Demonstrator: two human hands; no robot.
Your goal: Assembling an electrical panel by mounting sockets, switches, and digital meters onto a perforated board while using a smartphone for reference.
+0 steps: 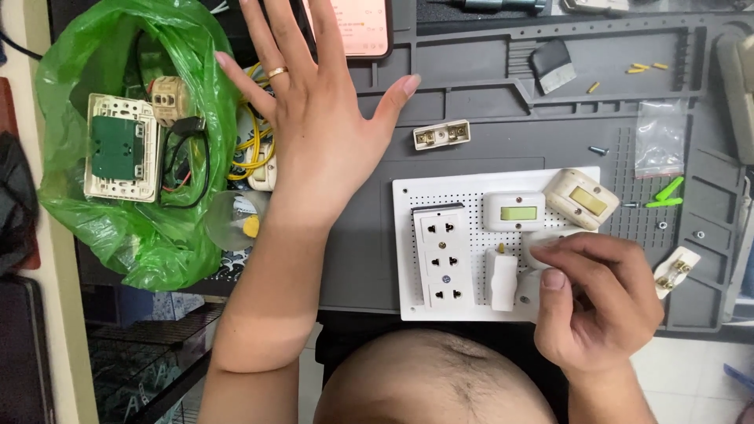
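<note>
My left hand point(310, 102) is spread flat with fingers apart over the grey work mat point(471, 149), next to the green plastic bag point(126, 133), and holds nothing. My right hand point(601, 302) is closed on a small round white part point(542, 247) at the lower right corner of the white perforated board point(408, 196). On that board sit a white triple socket strip point(442, 259), a white plug adapter point(501, 276), and two cream switch units with green windows point(514, 210) point(581, 199).
The green bag holds a socket plate with a green circuit board point(119, 149), wires and cream parts. Yellow wires point(255, 149) lie by my left wrist. A phone point(353, 27) lies at the top, a small terminal block point(441, 134) mid-mat, screws and green pieces point(667, 192) to the right.
</note>
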